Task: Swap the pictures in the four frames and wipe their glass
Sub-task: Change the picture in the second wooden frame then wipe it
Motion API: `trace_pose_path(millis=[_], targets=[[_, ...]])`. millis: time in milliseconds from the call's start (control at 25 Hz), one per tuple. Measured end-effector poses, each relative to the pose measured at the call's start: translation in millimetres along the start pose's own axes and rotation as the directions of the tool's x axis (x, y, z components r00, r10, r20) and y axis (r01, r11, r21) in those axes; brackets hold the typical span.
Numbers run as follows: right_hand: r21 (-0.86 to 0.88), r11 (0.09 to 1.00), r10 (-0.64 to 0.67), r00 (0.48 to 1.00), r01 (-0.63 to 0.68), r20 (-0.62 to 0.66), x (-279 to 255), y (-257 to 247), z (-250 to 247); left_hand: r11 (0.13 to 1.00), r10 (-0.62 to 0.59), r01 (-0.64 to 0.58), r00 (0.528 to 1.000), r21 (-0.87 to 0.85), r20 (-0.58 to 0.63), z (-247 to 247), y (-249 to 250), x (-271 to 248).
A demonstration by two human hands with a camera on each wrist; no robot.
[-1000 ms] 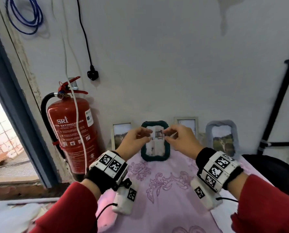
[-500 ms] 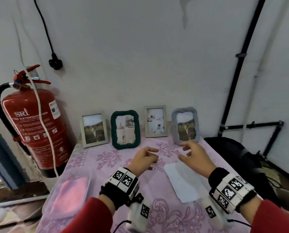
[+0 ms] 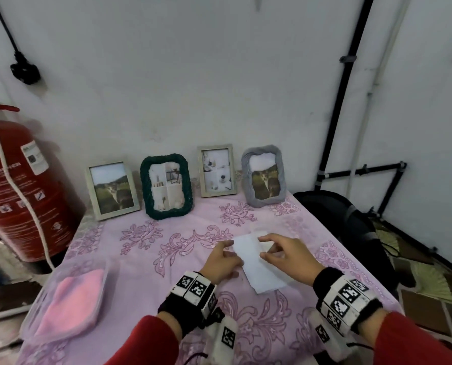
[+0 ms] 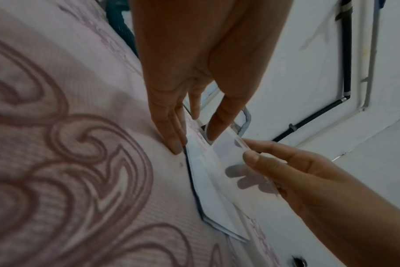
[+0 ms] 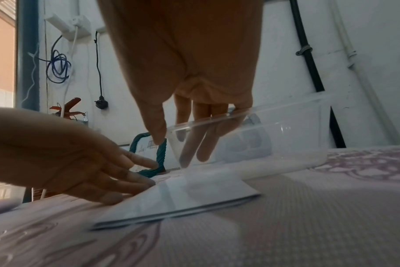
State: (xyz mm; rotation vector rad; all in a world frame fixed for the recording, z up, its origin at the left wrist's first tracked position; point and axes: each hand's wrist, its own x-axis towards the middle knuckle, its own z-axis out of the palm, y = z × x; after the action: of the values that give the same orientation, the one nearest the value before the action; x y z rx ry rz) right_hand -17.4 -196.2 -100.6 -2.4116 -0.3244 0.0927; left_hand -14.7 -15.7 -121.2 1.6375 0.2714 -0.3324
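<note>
Four picture frames stand against the wall: a beige frame (image 3: pixel 111 189), a green braided frame (image 3: pixel 166 187), a second beige frame (image 3: pixel 216 171) and a grey frame (image 3: pixel 264 176). A stack of white pictures (image 3: pixel 259 270) lies face down on the pink tablecloth (image 3: pixel 140 259). My right hand (image 3: pixel 265 247) pinches a clear glass pane (image 5: pixel 274 137) by its edge and holds it tilted just above the stack. The straight fingers of my left hand (image 3: pixel 227 246) press down at the stack's left edge (image 4: pixel 194 171).
A folded pink cloth (image 3: pixel 72 304) in a clear bag lies at the table's front left. A red fire extinguisher (image 3: pixel 17 191) stands to the left of the table, and a black chair (image 3: pixel 346 227) to the right. Black pipes run down the wall.
Both hands left the top of the green frame and came down to the table. The right hand now holds the clear pane over the white stack, and the left fingers rest at its edge.
</note>
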Motion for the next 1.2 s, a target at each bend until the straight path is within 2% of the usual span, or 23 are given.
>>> trace_pose_path(millis=[200,600,720,920,1040,1200], targets=[[0.001,1.0,-0.025,1.0,0.025,0.011,-0.1,3.8,-0.5,0.982,-0.046,0.037,0.998,-0.185,-0.046,9.8,-5.2,7.3],[0.053,0.998,-0.041,0.999,0.042,-0.016,1.2,8.8,1.5,0.971,-0.034,-0.002,0.989,-0.239,-0.145,13.0,-6.0,11.0],[0.061,0.997,-0.046,0.999,0.047,-0.022,1.8,9.5,1.7,0.956,-0.039,0.004,0.993,-0.295,-0.111,10.1,-6.9,9.2],[0.1,0.994,-0.035,0.999,0.037,-0.024,0.8,10.6,2.0,0.946,0.052,-0.079,0.994,-0.313,-0.095,21.4,-5.4,6.2],[0.092,0.995,-0.029,0.999,0.031,-0.024,1.5,10.8,1.3,0.926,0.061,-0.088,0.995,-0.366,-0.084,22.4,-12.5,5.2],[0.102,0.995,-0.013,0.999,0.017,-0.034,5.4,9.3,-0.1,0.924,0.112,-0.155,0.984,-0.349,-0.14,11.4,-13.7,6.8]])
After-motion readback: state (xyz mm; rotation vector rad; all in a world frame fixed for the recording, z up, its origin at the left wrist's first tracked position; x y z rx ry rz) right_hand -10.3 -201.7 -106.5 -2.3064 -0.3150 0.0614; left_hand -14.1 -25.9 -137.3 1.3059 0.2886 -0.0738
